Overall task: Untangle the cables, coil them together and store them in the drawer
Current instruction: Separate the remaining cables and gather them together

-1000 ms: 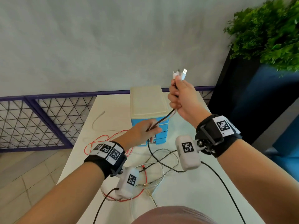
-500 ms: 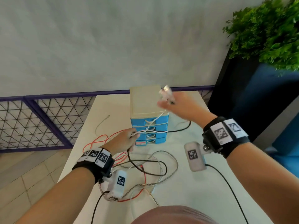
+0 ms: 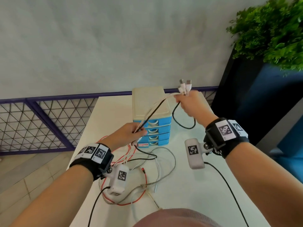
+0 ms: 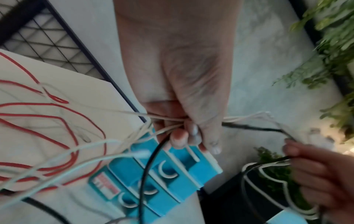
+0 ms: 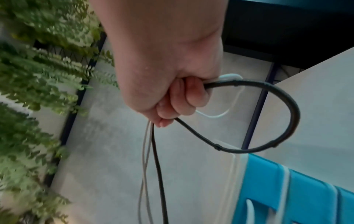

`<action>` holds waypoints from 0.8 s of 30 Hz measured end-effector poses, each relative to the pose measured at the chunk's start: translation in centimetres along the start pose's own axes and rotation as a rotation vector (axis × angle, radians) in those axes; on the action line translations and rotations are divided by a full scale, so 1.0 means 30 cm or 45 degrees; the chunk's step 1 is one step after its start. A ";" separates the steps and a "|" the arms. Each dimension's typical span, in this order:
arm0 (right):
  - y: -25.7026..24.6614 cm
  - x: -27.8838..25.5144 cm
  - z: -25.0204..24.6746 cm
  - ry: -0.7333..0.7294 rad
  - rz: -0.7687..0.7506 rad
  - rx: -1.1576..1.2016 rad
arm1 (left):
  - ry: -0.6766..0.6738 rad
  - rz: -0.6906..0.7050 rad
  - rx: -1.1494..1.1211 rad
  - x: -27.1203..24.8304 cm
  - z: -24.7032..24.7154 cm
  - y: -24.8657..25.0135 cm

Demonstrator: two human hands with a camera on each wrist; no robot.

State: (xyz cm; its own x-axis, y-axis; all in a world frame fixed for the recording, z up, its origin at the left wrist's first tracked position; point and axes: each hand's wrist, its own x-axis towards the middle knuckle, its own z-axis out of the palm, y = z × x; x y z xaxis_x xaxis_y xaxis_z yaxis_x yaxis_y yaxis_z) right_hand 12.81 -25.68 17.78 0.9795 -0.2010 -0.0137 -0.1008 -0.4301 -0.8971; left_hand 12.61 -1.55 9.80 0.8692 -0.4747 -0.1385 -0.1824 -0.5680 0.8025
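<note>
My right hand (image 3: 188,102) (image 5: 172,97) grips a bundle of white and black cables (image 3: 155,108) near their USB plugs (image 3: 185,86), raised beside the drawer unit, with a black loop (image 3: 183,122) (image 5: 268,121) hanging from the fist. My left hand (image 3: 131,133) (image 4: 187,130) pinches the same strands lower down, in front of the blue drawers (image 3: 154,131) (image 4: 168,178). The strands run taut between the two hands. A red cable (image 3: 124,202) (image 4: 57,121), a braided grey cable (image 3: 165,176) and more white ones lie tangled on the white table (image 3: 188,194).
The drawer unit has a cream top (image 3: 149,100) and several shut blue drawers. A purple mesh fence (image 3: 41,122) runs behind and left of the table. A dark planter with a green plant (image 3: 270,30) stands at the right. Camera leads trail from both wrists.
My right hand has risen and moved right, lifting the plug ends above the drawer unit. My left hand has risen too and now holds the strands taut in front of the top drawers.
</note>
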 end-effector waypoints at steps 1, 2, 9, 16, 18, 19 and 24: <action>-0.009 0.009 -0.014 0.056 0.024 0.109 | -0.004 -0.014 0.038 0.000 0.001 -0.027; -0.017 0.017 -0.027 0.107 0.043 0.225 | -0.010 -0.031 0.053 0.001 0.000 -0.057; -0.040 0.033 -0.098 0.339 0.078 0.838 | -0.041 -0.108 0.139 0.000 0.020 -0.175; 0.012 0.012 0.008 0.007 0.200 0.109 | 0.229 -0.056 -0.276 0.056 -0.005 0.069; 0.046 -0.002 0.046 -0.148 0.206 -0.092 | 0.328 0.037 -0.393 0.063 -0.030 0.169; 0.063 -0.008 0.061 -0.207 0.214 -0.140 | 0.358 0.078 -0.452 0.061 -0.047 0.213; 0.112 -0.036 0.085 -0.389 0.231 -0.010 | 0.318 0.188 -0.738 0.030 -0.119 0.379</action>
State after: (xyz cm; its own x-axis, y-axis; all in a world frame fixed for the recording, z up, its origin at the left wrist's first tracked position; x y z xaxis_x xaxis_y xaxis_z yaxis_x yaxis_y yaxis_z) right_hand 11.86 -24.67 13.66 0.9523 -0.0027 -0.3050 -0.2781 -0.4184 -0.8646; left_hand 12.96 -6.03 20.87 0.9473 -0.3101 0.0806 -0.0914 -0.0203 0.9956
